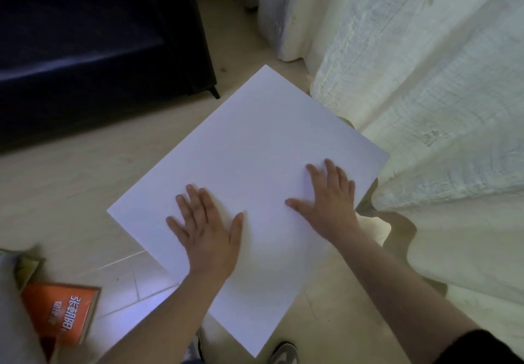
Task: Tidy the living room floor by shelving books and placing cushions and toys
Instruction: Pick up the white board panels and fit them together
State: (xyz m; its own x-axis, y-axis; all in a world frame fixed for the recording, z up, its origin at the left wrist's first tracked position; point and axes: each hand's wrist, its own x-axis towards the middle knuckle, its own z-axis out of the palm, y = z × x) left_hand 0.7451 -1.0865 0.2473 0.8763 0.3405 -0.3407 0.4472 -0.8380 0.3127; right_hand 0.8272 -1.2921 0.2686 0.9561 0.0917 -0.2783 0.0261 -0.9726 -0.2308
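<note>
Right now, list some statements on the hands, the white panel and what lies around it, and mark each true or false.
1. The left hand and right hand lie flat, fingers spread, on the white panel. True.
2. The left hand holds the orange book. False: the book lies on the floor, untouched, left of the panel.
3. A dark sofa stands beyond the panel, to the left. True.
4. The curtain hangs left of the panel. False: it hangs to the right.
</note>
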